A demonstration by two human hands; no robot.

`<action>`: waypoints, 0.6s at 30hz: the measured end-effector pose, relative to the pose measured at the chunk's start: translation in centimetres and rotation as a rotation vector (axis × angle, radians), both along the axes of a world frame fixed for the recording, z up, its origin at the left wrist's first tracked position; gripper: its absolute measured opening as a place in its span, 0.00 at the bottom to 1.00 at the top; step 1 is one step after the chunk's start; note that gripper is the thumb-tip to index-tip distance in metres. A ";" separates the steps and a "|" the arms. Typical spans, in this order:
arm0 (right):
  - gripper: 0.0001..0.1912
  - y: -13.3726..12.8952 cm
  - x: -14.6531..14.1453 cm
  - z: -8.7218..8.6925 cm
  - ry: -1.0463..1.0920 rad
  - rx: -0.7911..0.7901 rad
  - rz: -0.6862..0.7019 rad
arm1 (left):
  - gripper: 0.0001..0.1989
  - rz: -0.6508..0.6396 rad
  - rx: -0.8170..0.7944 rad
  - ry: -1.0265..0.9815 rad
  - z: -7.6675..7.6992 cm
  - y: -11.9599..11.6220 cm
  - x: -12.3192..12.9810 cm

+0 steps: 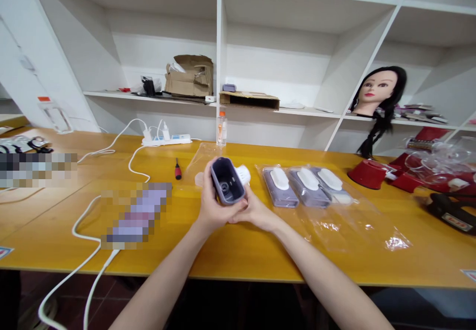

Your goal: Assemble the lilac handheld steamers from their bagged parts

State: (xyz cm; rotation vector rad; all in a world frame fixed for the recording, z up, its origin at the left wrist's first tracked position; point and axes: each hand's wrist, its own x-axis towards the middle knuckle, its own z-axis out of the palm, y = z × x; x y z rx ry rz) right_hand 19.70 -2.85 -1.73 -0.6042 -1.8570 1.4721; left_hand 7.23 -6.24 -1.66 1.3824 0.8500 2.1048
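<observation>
Both my hands hold up a dark grey-purple plastic container [224, 181] above the yellow wooden table [238, 255], its open hollow inside facing me. A white plastic lid [242, 173] shows behind its far end. My left hand [213, 208] cups the lower side, and my right hand [256, 214] supports it from the right, fingertips meeting under it. To the right lie several matching containers with white handles [308, 186] in clear plastic bags [351, 226]. A black-and-red screwdriver [178, 169] lies left of my hands.
A white power strip [166, 140] with white cables sits at the table's back, beside a small bottle [221, 129]. Red objects [368, 173] and clear plastic pieces stand at the right. White shelves [275, 111] behind hold cardboard and a mannequin head [377, 92].
</observation>
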 end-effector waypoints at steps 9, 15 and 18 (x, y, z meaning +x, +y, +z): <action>0.33 1.1 -0.3 -0.1 0.095 -0.019 -0.207 | 0.51 -0.191 0.166 0.345 -0.3 0.5 -0.8; 0.42 3.2 1.0 -0.8 0.042 0.049 -0.438 | 0.24 -0.319 -0.288 -0.026 2.2 -0.3 -1.2; 0.50 3.6 1.3 -1.2 -0.009 0.124 -0.449 | 0.19 -0.188 -0.376 -0.046 2.7 -0.1 -1.3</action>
